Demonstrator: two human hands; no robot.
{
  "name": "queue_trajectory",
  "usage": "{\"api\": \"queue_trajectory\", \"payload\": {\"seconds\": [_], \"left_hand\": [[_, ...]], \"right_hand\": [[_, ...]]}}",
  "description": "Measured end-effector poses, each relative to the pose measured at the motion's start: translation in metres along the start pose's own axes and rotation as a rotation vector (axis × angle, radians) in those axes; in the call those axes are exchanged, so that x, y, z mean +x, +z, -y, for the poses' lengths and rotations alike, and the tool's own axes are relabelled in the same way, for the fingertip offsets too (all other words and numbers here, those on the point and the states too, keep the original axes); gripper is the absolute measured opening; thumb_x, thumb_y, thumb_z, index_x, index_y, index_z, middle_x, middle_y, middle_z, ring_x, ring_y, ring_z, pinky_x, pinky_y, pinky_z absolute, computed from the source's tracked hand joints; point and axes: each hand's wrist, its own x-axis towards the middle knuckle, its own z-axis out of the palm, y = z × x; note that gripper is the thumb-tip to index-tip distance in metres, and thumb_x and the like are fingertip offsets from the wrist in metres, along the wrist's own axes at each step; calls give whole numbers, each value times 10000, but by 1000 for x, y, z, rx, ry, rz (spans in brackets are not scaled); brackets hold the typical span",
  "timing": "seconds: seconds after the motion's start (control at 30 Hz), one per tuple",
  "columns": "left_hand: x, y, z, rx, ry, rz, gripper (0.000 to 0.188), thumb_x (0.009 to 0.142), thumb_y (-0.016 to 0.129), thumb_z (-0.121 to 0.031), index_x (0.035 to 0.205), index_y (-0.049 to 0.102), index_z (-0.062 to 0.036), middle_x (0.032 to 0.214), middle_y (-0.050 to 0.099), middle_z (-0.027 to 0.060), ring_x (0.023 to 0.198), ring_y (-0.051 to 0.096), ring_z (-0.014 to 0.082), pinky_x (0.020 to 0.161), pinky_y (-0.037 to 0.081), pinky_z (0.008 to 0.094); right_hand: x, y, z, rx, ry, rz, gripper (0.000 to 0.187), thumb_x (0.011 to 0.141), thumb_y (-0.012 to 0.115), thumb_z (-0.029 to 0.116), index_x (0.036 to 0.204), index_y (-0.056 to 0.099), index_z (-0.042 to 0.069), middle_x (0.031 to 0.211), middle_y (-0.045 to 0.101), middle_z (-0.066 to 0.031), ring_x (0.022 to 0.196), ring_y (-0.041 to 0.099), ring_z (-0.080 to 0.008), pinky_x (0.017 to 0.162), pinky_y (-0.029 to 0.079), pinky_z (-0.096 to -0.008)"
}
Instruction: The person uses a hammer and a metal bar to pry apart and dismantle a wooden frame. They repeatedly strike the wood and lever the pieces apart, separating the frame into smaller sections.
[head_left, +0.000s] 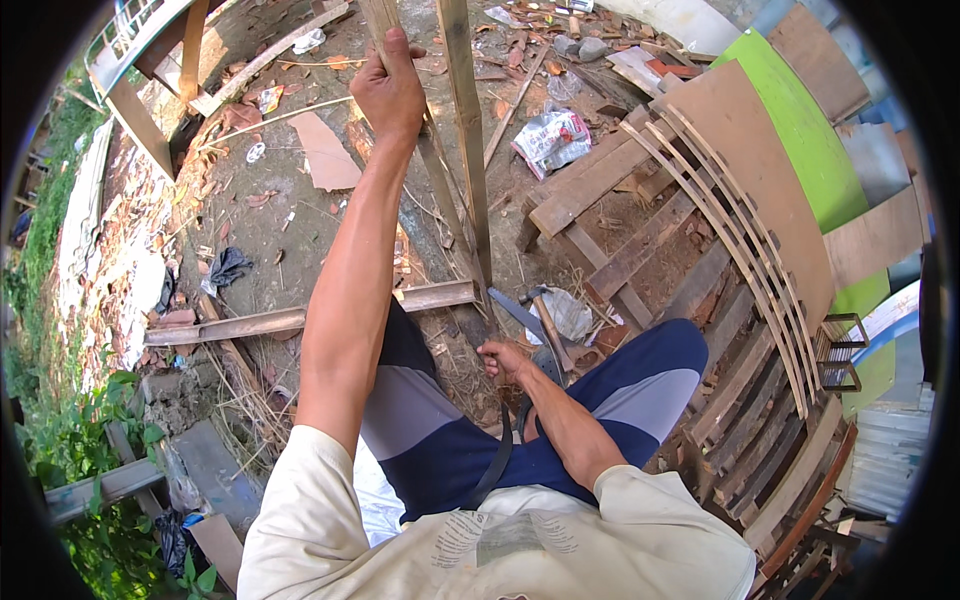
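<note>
My left hand (393,92), arm stretched forward, is wrapped round the upper part of a long wooden pole (440,180). The pole slants down toward my knees. Beside it stands a second wooden strip (464,110), nearly upright. My right hand (507,361) is closed low between my legs, close to the poles' lower ends; what lies in its fingers cannot be made out. Just beyond that hand are a blue-grey blade (518,313) and a wooden-handled tool (550,325), its head partly hidden. A dark strap (495,462) hangs below my right wrist.
Stacked rough planks (640,245) and thin curved slats (740,240) fill the right side, by a brown board (770,190) and a green panel (805,130). A wooden beam (230,328) lies across the littered ground at left. A plastic bag (553,140) lies ahead.
</note>
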Motion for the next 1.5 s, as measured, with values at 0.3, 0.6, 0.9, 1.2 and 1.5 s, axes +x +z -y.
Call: {"api": "queue_trajectory", "payload": {"seconds": [0.3, 0.6, 0.9, 1.2, 1.5], "left_hand": [[10, -12, 6, 0, 10, -3, 570, 987, 539, -490, 765, 730, -2, 488, 428, -50, 490, 396, 42, 473, 264, 259], [23, -48, 18, 44, 35, -122, 576, 994, 546, -458, 715, 714, 17, 491, 425, -42, 496, 379, 58, 477, 268, 276], [18, -44, 5, 64, 74, -131, 545, 971, 589, -450, 733, 723, 22, 501, 483, -18, 516, 416, 59, 487, 308, 269], [37, -60, 24, 102, -24, -148, 568, 969, 579, -480, 711, 716, 7, 526, 523, -7, 545, 463, 69, 529, 352, 265], [41, -79, 26, 160, -13, -319, 566, 968, 583, -475, 706, 700, 13, 540, 550, 10, 543, 483, 86, 531, 383, 273]], "right_hand": [[11, 23, -19, 216, 70, 191, 200, 885, 630, 184, 764, 484, 120, 520, 401, 8, 426, 390, -135, 506, 365, -317], [1, 8, 21, -609, -73, -370, 225, 820, 651, 198, 744, 588, -4, 569, 558, -82, 427, 521, -200, 451, 414, -379], [1, -28, 21, -1064, 33, -717, 404, 738, 656, 325, 629, 656, -65, 663, 674, -216, 588, 690, -273, 600, 537, -369], [1, -18, 2, 32, 269, -155, 234, 845, 616, 138, 677, 456, 114, 516, 377, 10, 414, 361, -133, 463, 348, -331], [10, -24, 21, -302, 197, -378, 161, 828, 655, 139, 748, 554, 42, 536, 443, -26, 435, 432, -151, 449, 377, -358]]}}
